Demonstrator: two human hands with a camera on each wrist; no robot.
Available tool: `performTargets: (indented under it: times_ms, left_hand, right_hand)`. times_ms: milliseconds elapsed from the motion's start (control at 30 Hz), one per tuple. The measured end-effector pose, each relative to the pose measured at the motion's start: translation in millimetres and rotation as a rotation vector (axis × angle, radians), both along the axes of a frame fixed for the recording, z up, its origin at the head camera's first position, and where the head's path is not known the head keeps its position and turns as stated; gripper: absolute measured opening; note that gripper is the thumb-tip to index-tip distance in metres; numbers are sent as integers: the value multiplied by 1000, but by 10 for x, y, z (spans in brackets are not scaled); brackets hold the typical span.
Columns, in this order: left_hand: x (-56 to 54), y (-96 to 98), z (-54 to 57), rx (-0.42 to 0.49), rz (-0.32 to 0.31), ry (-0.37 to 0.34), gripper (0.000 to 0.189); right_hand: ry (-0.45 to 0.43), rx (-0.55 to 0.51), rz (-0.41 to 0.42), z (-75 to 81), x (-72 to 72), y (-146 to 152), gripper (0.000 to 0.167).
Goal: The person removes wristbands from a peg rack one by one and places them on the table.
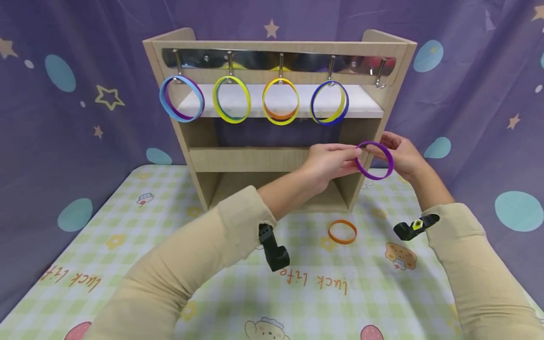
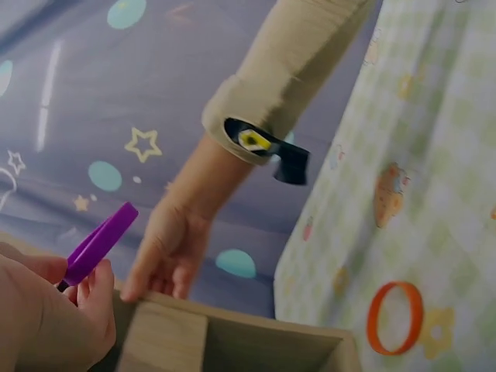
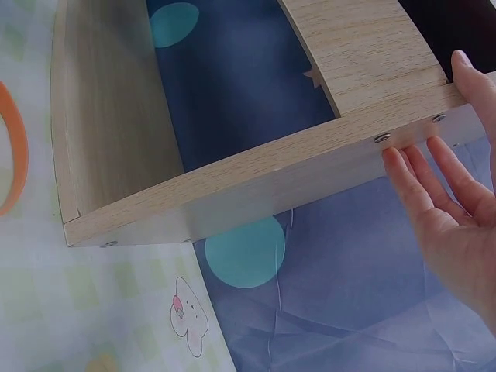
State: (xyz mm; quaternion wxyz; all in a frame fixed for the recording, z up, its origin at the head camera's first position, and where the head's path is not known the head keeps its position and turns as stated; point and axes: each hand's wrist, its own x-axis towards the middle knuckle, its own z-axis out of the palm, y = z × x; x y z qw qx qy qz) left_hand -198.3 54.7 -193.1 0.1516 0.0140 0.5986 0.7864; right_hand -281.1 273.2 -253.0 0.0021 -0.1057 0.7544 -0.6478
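Observation:
Between thumb and fingertips, my left hand (image 1: 325,163) pinches a purple silicone wristband (image 1: 391,163), held up in front of the right side of a wooden shelf rack (image 1: 250,159). The wristband (image 2: 99,246) is seen edge-on in the left wrist view. My right hand (image 1: 403,155) holds the rack's right side panel (image 3: 256,174), thumb over the front edge and fingertips against the outer face (image 3: 310,174). Above, the rightmost metal hook (image 1: 380,78) is bare. On the tablecloth in front of the rack lies an orange wristband (image 1: 342,241).
Pairs of wristbands hang from the other hooks: light blue with purple (image 1: 163,101), yellow with teal (image 1: 248,101), yellow with orange (image 1: 297,101), and dark blue with yellow (image 1: 346,101). A checked tablecloth (image 1: 212,302) covers the table. A purple patterned curtain (image 1: 85,141) hangs behind.

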Motion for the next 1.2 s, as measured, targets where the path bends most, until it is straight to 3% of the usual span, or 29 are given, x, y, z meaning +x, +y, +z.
performTargets:
  times_ms: [133, 200, 367, 1200]
  left_hand:
    - [-48, -59, -125, -8, -11, -38, 27]
    - [-71, -90, -180, -18, -16, -52, 28]
    - [-94, -175, -292, -41, -36, -95, 30]
    - [-125, -475, -756, -101, 1, -193, 29]
  right_hand:
    - [8, -24, 24, -3, 0, -1, 39]
    - [6, 31, 1, 0, -6, -6, 45]
    - [-6, 39, 4, 8, -14, -14, 60]
    - [-17, -50, 29, 8, 11, -17, 56]
